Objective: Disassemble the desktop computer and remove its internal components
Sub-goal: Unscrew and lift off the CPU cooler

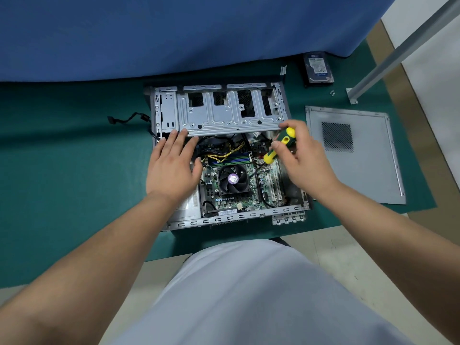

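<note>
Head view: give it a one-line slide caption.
Left hand rests on the open computer case; right hand holds a screwdriver above the motherboard.

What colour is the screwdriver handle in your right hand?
Yellow and dark green, on the screwdriver held in the right hand; head view.

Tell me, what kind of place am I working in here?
Probably a repair or teardown bench: an opened computer case on a green mat, its side panel and a removed hard drive set aside.

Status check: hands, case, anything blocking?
Left hand flat on grey metal drive cage. Right hand grips yellow-green screwdriver. Open desktop case, black cooler fan in place. Cables cross board.
</note>
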`<state>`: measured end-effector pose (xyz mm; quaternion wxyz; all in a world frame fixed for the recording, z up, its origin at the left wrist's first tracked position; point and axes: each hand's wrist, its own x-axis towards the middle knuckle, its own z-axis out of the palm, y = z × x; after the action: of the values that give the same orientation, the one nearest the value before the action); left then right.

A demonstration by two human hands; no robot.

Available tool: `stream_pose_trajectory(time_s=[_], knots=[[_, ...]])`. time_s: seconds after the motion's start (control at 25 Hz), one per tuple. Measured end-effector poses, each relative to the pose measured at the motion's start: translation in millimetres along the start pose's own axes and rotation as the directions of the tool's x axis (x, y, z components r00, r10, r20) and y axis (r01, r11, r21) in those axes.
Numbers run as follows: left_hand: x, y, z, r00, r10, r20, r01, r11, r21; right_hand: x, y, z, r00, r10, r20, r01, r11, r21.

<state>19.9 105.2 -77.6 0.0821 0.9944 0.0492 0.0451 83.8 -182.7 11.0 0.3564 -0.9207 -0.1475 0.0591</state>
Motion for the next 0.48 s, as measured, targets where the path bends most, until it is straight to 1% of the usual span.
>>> stream_pose_trajectory(time_s=[0.04, 0.12, 0.36, 0.48], knots=[[0.0, -0.2, -0.1, 1.000, -0.001, 0.001, 0.001, 1.000, 0.001, 3.3, -2.5, 0.6, 1.000, 0.006, -0.022, -0.005, 1.000, 0.029], [0.3, -0.4, -0.1, 1.000, -0.001, 0.003, 0.001, 1.000, 0.006, 7.2, -10.1, 6.9, 1.000, -0.016, -0.021, 0.017, 0.998, 0.061], [1.7, -0.3, 2.4, 1.000, -0.002, -0.015, 0.002, 1.000, 0.003, 18.4, -32.4, 39.5, 0.988, -0.109, 0.107, 0.100, 0.991, 0.088], [2.4, -0.8, 3.8, 1.000, 0.000, -0.030, 0.000, 1.000, -0.003, 23.5, -36.9, 48.4, 0.981, -0.139, 0.134, 0.129, 0.989, 0.077]])
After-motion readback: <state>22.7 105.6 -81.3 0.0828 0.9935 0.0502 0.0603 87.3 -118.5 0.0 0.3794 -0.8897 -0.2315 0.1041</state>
